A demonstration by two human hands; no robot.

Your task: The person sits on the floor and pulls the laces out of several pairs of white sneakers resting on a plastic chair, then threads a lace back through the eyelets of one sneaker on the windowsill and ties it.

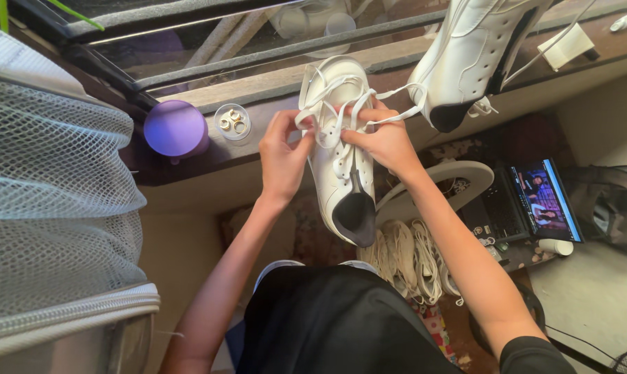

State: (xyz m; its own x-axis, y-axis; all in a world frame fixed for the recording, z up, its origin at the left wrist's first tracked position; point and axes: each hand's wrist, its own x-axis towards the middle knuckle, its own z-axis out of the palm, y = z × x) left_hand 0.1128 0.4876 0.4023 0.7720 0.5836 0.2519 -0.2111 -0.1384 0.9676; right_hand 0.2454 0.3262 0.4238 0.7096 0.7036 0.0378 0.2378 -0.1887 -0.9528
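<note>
White smooth leather sneaker (341, 173) on a wooden windowsill (272, 86); left hand (282, 156) and right hand (386, 142) pinch its flat cotton laces (334, 128).

There is one camera, worn on the person's head. It looks down and a bit forward, over the arms, at a window ledge (258, 149) and the floor under it. It sits close, so both hands fill the middle. No other view shares this scene.
</note>
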